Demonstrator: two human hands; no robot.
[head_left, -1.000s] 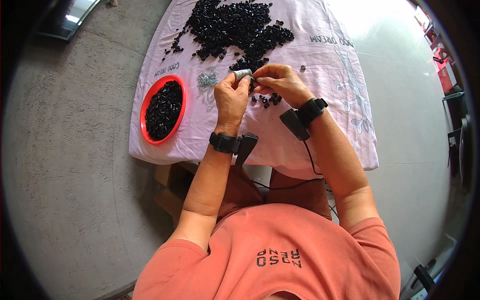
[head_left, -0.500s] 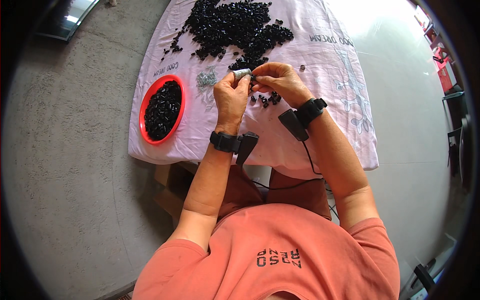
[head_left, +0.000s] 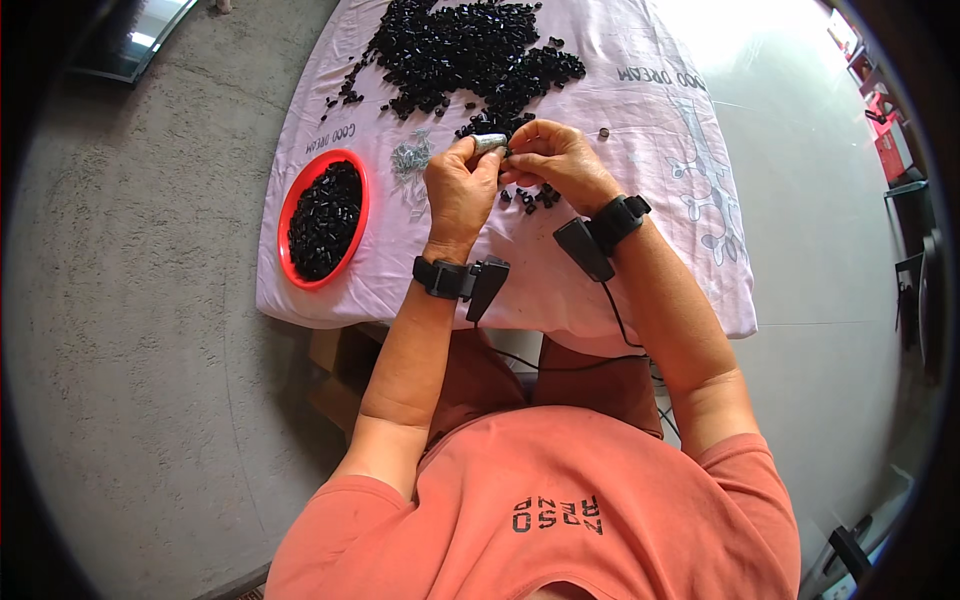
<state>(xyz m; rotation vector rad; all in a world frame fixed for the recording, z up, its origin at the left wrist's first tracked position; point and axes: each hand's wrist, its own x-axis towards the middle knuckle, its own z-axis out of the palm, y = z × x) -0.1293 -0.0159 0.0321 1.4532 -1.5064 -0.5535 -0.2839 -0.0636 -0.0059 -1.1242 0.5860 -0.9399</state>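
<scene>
Silvery cylinder (head_left: 489, 143), gripped in left hand (head_left: 462, 187).
This hand has shifted slightly; right hand (head_left: 566, 164) still pinches small black piece (head_left: 507, 153) beside it: handwork apparently continues.

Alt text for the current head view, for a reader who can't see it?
The person's left hand holds a silvery cylinder, with the right hand close beside it, above a pale pink cloth. A heap of small black pieces spreads beyond; to the left are pale bits and a red bowl of black pieces.
</scene>
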